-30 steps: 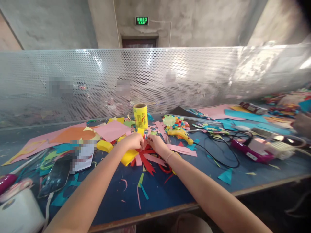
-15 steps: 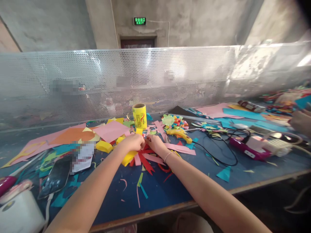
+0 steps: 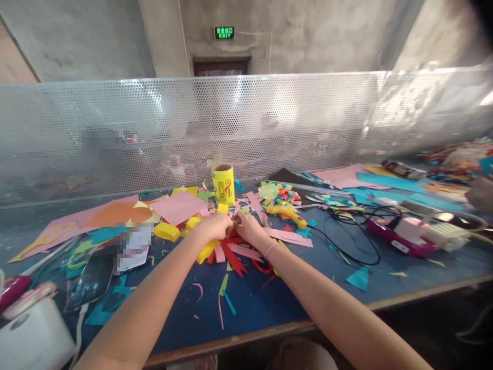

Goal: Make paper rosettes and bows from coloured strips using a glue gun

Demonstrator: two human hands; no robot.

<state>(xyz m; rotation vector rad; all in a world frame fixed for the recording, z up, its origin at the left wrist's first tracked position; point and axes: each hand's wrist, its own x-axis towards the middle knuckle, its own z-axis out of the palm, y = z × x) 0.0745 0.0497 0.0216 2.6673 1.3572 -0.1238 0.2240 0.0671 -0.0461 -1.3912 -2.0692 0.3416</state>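
My left hand (image 3: 219, 226) and my right hand (image 3: 248, 229) meet just in front of a yellow tape roll (image 3: 223, 186) that stands on end. Fingers on both hands are closed in a pinch, and what lies between the fingertips is too small to make out. Red paper strips (image 3: 233, 259) with notched ends and pink paper strips (image 3: 219, 253) fan out beneath them. Curled yellow paper loops (image 3: 167, 232) lie beside my left hand. Partly under my right wrist is a red loop handle (image 3: 263, 266). A yellow glue gun (image 3: 287, 213) rests to the right.
A phone (image 3: 90, 277), a white device (image 3: 34, 334) and coloured paper sheets (image 3: 179, 205) occupy the left. Rightward are a black cable (image 3: 358, 263), a purple power strip (image 3: 400, 241) and paper flowers (image 3: 269, 191). A perforated metal screen (image 3: 239, 123) borders the back.
The whole view has shifted slightly, so everything appears a little further right. Both hands stay together at the same spot, fingers still pinched.
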